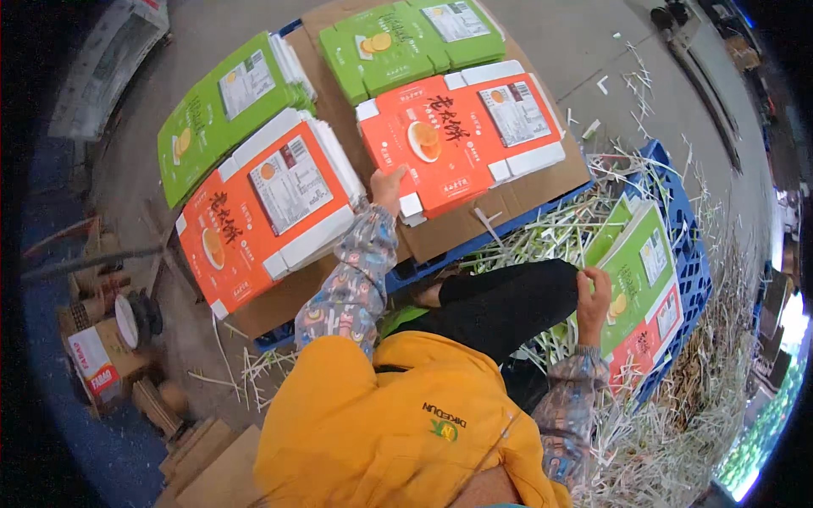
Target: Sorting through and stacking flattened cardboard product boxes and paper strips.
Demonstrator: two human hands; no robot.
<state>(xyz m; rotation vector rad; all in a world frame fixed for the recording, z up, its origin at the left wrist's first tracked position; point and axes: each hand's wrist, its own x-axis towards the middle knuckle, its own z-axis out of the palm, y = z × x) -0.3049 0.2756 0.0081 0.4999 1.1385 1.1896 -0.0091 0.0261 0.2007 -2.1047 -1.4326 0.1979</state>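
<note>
My left hand (pixel 388 190) is at the near left corner of a stack of flat orange cartons (pixel 453 173), its fingers closed on the edge. Another orange carton stack (pixel 326 182) lies just left of that wrist. My right hand (pixel 594 303) has curled fingers at the left edge of flat green cartons (pixel 635 254) standing tilted in a blue plastic crate (pixel 696 275); its fingertips are partly hidden. An orange carton piece (pixel 637 351) leans below the green ones. Patterned sleeves cover both forearms.
Two green carton stacks (pixel 381 51) (pixel 199 127) lie beyond the orange ones on a cardboard sheet (pixel 466 222) over a blue pallet (pixel 406 275). White paper scraps (pixel 669 449) cover the floor at right. A brown box (pixel 106 360) and cardboard pieces (pixel 216 470) are at lower left.
</note>
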